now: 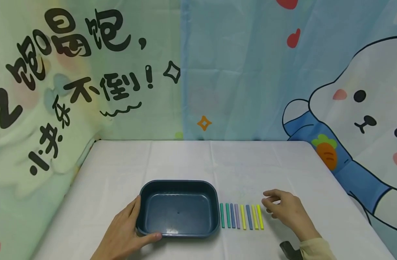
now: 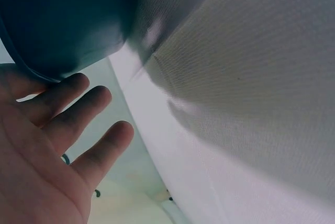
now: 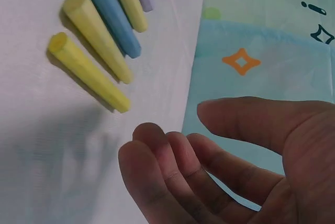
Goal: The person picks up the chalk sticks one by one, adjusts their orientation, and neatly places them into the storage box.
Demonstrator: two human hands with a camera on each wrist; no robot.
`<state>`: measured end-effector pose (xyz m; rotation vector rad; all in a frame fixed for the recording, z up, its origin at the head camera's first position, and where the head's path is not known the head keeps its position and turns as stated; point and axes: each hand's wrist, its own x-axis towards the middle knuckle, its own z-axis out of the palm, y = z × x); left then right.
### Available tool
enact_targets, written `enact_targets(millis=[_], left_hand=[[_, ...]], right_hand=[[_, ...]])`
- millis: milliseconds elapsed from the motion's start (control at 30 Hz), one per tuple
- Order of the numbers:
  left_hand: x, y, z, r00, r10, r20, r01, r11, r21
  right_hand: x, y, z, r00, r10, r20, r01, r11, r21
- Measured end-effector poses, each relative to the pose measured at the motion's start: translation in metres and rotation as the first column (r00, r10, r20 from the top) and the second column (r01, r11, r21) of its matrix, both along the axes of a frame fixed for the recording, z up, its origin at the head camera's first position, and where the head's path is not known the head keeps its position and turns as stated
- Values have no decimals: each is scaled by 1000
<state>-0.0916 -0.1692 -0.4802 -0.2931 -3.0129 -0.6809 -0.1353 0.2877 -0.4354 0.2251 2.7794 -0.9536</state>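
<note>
My left hand (image 1: 123, 225) holds the dark blue rectangular tray (image 1: 179, 236) at its near left corner, the thumb along the front wall and the fingers at the left side. In the left wrist view the fingertips (image 2: 78, 81) meet the tray's rim, while the other fingers spread away from it. To the tray's right several chalk sticks (image 1: 243, 216) lie in a row, in green, blue, purple and yellow. Beside the row's right end hovers my right hand (image 1: 287, 211), fingers loosely bent and thumb apart, holding nothing. Nearest to it is a bright yellow chalk stick (image 3: 89, 72).
A white cloth (image 1: 250, 162) covers the table. Printed curtains (image 1: 231, 90) hang behind it and at the left side. A dark strap (image 1: 291, 250) shows at the right wrist by the sleeve (image 1: 317, 249).
</note>
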Motion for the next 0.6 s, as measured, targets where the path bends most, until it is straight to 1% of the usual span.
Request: enact_targets(millis=[133, 300, 467, 600], left_hand=[[0, -1, 0, 1000, -11, -19, 11, 1000, 6], [-1, -2, -1, 999, -23, -45, 23, 1000, 16], [-1, -2, -1, 999, -16, -32, 16, 1000, 13], [0, -1, -1, 1000, -10, -20, 11, 1000, 14]], right_hand=[[1, -1, -4, 1000, -16, 20, 16, 1000, -17], [1, 0, -8, 999, -22, 24, 22, 1000, -9], [3, 1, -14, 999, -27, 44, 28, 999, -28], [3, 1, -20, 998, -35, 42, 36, 999, -10]])
